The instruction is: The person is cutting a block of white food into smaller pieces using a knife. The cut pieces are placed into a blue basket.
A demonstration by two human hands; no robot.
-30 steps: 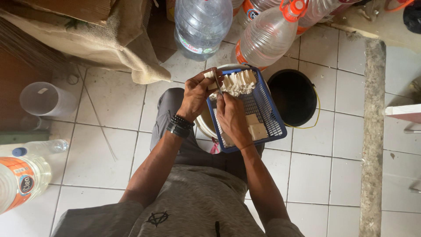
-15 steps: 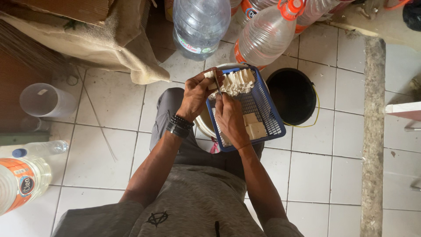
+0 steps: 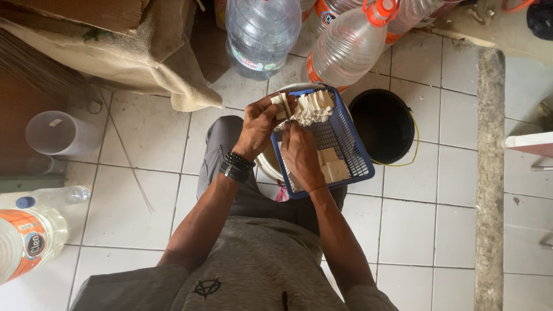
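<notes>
A small cream-white rectangular block (image 3: 280, 102) sits pinched in the left hand (image 3: 260, 124), fingers curled tight round it, right at the near-left end of the fanned row of matching cream-white blocks (image 3: 313, 107) standing on edge along the far side of the blue plastic mesh basket (image 3: 352, 151). The right hand (image 3: 299, 152) is down inside the basket just beside that row, fingers bent toward the blocks; whether it grips one or only steadies them, I cannot tell from here. The row already fills most of the basket's far edge, so a good share looks stood up. Left over: a few flat cream-white slabs (image 3: 333, 165) lying loose on the basket floor nearer the person, apart from the row. The basket rests on a white round bucket (image 3: 266, 167) between the knees. Just right of it, a black bucket (image 3: 383, 124) on the white tiled floor (image 3: 420, 224). Beyond, large clear plastic water bottles (image 3: 262, 31) stand close together.
</notes>
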